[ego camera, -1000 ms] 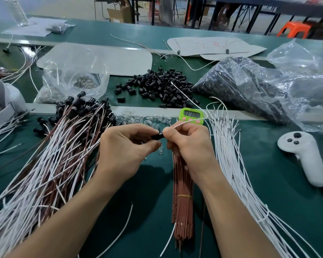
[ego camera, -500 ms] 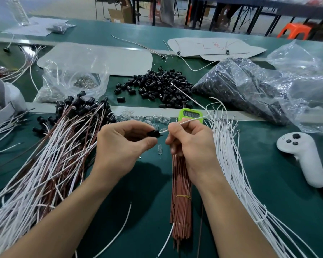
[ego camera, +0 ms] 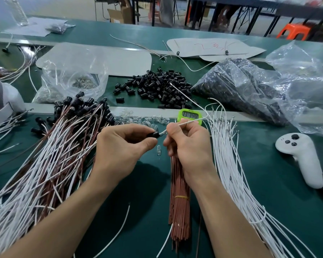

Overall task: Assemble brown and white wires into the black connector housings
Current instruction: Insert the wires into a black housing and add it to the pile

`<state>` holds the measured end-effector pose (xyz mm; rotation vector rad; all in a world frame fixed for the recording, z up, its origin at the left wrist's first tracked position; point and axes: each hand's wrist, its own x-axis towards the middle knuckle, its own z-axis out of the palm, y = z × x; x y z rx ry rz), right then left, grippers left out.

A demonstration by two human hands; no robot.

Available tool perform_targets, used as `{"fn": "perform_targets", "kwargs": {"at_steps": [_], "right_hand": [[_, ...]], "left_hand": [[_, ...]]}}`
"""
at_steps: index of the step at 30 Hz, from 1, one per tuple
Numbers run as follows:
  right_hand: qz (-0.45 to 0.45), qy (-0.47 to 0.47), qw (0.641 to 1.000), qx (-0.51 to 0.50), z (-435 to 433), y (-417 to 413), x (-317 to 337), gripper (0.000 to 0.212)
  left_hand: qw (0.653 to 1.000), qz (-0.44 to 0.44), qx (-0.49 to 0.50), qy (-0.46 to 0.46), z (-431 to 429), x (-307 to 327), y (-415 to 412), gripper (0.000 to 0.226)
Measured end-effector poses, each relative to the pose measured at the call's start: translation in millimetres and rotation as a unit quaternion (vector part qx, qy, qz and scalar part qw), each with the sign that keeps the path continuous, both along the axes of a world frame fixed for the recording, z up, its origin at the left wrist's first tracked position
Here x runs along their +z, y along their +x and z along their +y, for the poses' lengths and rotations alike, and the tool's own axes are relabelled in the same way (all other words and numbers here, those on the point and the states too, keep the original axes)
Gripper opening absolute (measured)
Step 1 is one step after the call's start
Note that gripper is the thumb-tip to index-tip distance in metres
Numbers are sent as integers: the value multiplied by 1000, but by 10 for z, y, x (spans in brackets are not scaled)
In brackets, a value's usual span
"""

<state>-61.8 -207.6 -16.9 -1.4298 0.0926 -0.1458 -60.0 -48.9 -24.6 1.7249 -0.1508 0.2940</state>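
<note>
My left hand (ego camera: pixel 123 149) pinches a small black connector housing (ego camera: pixel 153 134) between thumb and fingers. My right hand (ego camera: pixel 188 144) pinches a white wire (ego camera: pixel 186 123) whose tip sits at the housing's opening. A banded bundle of brown wires (ego camera: pixel 179 198) lies under my right wrist. Loose white wires (ego camera: pixel 229 164) fan out on the right. Finished brown and white wires with black housings (ego camera: pixel 50 155) are piled on the left. Loose black housings (ego camera: pixel 157 86) lie heaped farther back.
A green timer (ego camera: pixel 189 115) stands behind my hands, with small clear bulbs (ego camera: pixel 144 121) scattered beside it. A white controller (ego camera: pixel 302 155) lies at the right. Plastic bags of parts (ego camera: pixel 250 90) sit at back right, and another bag (ego camera: pixel 71 81) at back left.
My hands have moved slightly apart and back together, and the white wire's tip now meets the housing held by my left hand.
</note>
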Motion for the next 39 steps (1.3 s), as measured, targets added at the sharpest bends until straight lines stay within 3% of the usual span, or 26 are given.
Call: {"fn": "perform_targets", "kwargs": {"at_steps": [5, 11, 18, 27, 32, 36, 39], "right_hand": [[1, 1, 999, 35, -36, -18, 14, 17], [-24, -16, 1000, -11, 1, -8, -17, 24], [7, -7, 998, 70, -22, -24, 6, 29], [19, -24, 991, 127, -83, -10, 8, 10], [-2, -18, 996, 85, -57, -17, -8, 16], [1, -5, 997, 72, -42, -25, 8, 21], [14, 9, 999, 38, -40, -24, 18, 24]], "left_hand": [[1000, -18, 1, 8, 30, -1, 29, 31], [1000, -5, -17, -3, 11, 11, 6, 28], [999, 12, -30, -3, 33, 36, 1, 31], [996, 30, -54, -60, -1, 98, -14, 24], [995, 45, -83, -39, -5, 68, 9, 24], [994, 67, -37, -71, -18, 20, 49, 36], [990, 77, 57, -103, 34, 10, 89, 38]]}}
